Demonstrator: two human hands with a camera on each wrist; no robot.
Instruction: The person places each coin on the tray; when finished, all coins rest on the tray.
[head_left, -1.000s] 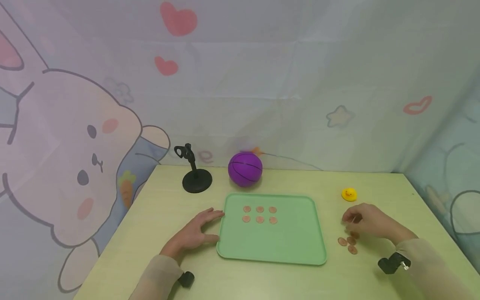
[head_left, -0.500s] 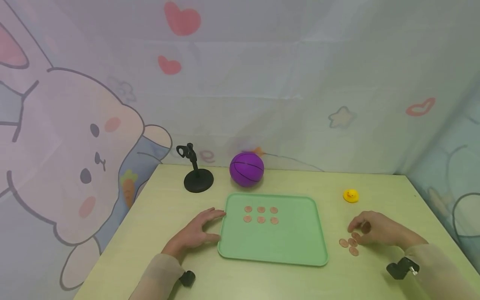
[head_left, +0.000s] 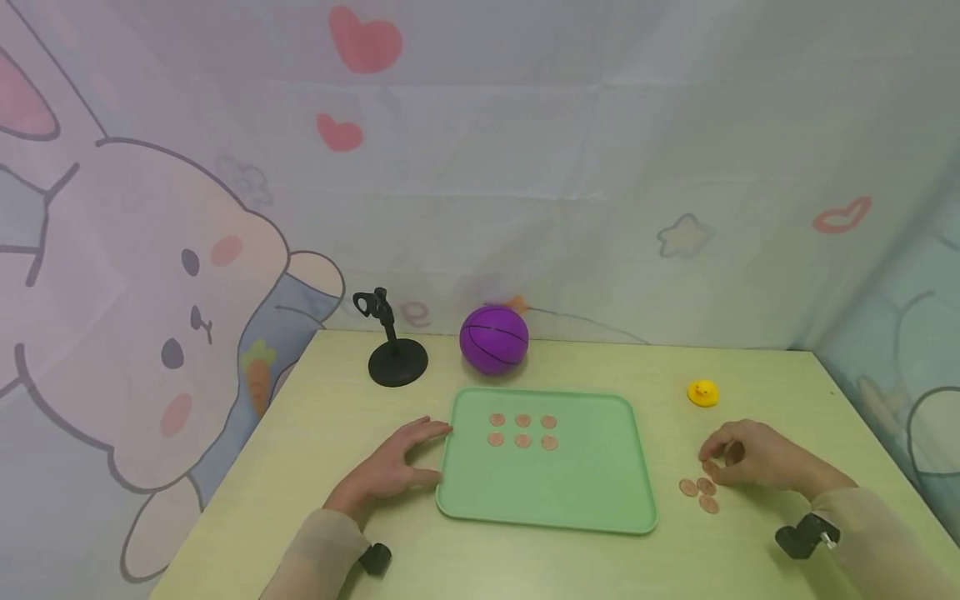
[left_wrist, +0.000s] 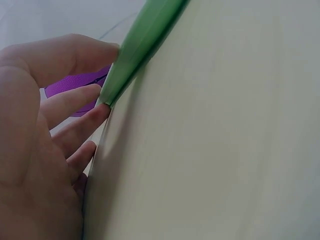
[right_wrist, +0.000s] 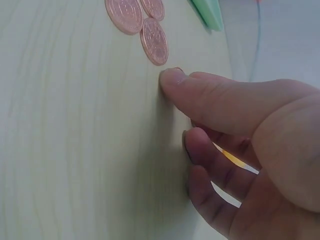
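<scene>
My left hand [head_left: 386, 468] rests beside the green tray [head_left: 585, 492], thumb and fingertips at its left rim; the left wrist view shows the fingertips touching that rim [left_wrist: 135, 47]. Copper coins [head_left: 522, 441] lie flat on the tray in two rows of three. Right of the tray, my right hand [head_left: 753, 454] pinches a copper coin [head_left: 710, 467] between thumb and index finger, low over the table. Only a sliver of it shows past the thumb in the right wrist view. Three more loose coins [head_left: 707, 503] lie close by, one of them [right_wrist: 154, 41] just beyond the thumb tip.
A yellow toy duck [head_left: 702, 393] sits behind my right hand. A purple ball [head_left: 493, 340] and a black stand [head_left: 397, 362] with a round base are at the back of the pale table [head_left: 555, 571]. A printed cloth [head_left: 487, 167] hangs behind.
My right hand has drawn back to the right and down to the loose coins, and its thumb and index finger have come together on the rear one. My left hand stays at the tray.
</scene>
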